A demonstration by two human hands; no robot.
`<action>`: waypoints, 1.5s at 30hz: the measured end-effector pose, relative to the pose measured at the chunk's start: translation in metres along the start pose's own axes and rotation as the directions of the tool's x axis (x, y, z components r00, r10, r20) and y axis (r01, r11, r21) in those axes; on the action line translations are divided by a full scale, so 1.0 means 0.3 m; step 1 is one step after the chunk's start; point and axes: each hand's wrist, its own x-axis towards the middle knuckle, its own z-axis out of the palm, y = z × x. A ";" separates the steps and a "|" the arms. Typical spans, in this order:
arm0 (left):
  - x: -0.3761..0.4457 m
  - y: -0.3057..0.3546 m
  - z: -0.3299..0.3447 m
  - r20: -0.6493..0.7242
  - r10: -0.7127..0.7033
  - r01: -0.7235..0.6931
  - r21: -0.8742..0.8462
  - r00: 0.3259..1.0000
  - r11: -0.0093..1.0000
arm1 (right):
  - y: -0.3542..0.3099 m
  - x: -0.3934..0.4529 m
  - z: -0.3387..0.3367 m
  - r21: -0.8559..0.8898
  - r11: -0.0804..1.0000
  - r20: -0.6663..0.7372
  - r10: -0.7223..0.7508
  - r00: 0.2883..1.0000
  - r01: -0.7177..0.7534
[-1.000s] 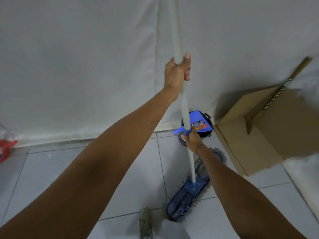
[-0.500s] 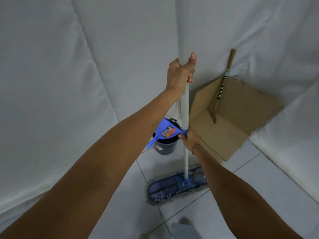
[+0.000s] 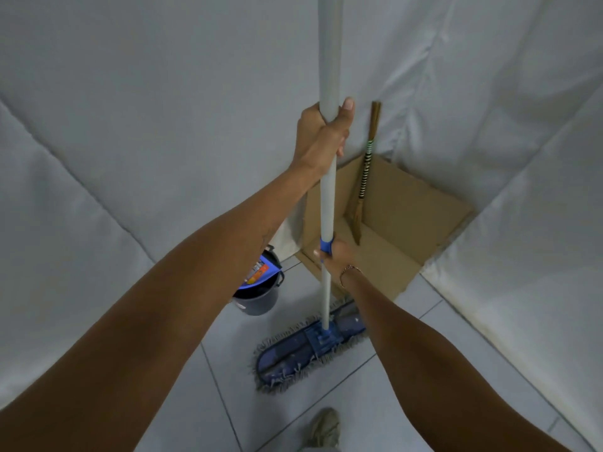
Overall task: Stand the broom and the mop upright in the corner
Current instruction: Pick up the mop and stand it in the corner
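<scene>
I hold the mop upright by its long white handle (image 3: pixel 328 203). My left hand (image 3: pixel 321 135) grips the handle high up. Lower down, my right hand (image 3: pixel 332 254) grips it at a blue collar. The flat blue mop head (image 3: pixel 310 347) with grey fringe rests on the tiled floor just in front of the corner. The broom (image 3: pixel 365 177), brown with a black-and-white striped wrap, stands leaning in the corner inside a cardboard box.
An open cardboard box (image 3: pixel 408 220) fills the corner between white cloth-covered walls (image 3: pixel 146 125). A dark bucket (image 3: pixel 261 295) with a blue dustpan (image 3: pixel 257 272) in it stands left of the box. My shoe (image 3: pixel 324 427) is near the bottom edge.
The view has swung round towards the corner, so the box and broom now sit straight ahead. The mop head has turned crosswise and sits nearer the box. Both hands keep their grip.
</scene>
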 end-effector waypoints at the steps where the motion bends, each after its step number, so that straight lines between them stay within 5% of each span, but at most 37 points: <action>1: 0.019 -0.003 0.028 0.004 0.006 -0.006 0.000 1.000 1.000 | 0.010 0.022 -0.025 -0.006 1.000 0.002 -0.004 1.000 0.004; 15: 0.349 -0.127 0.418 0.084 0.137 -0.144 0.087 0.987 0.986 | 0.185 0.409 -0.357 0.065 0.998 -0.065 0.031 0.997 -0.026; 25: 0.808 -0.301 0.467 0.061 0.075 -0.078 0.045 0.995 0.996 | 0.179 0.868 -0.475 0.053 0.998 -0.028 0.021 0.999 -0.019; 34: 1.105 -0.408 0.517 0.225 -0.035 0.001 0.152 0.974 0.988 | 0.203 1.177 -0.579 0.058 0.997 -0.014 0.044 0.999 -0.044; 45: 1.417 -0.577 0.620 0.037 -0.066 0.053 0.271 0.997 0.961 | 0.282 1.554 -0.649 -0.006 1.000 0.133 0.011 0.991 -0.010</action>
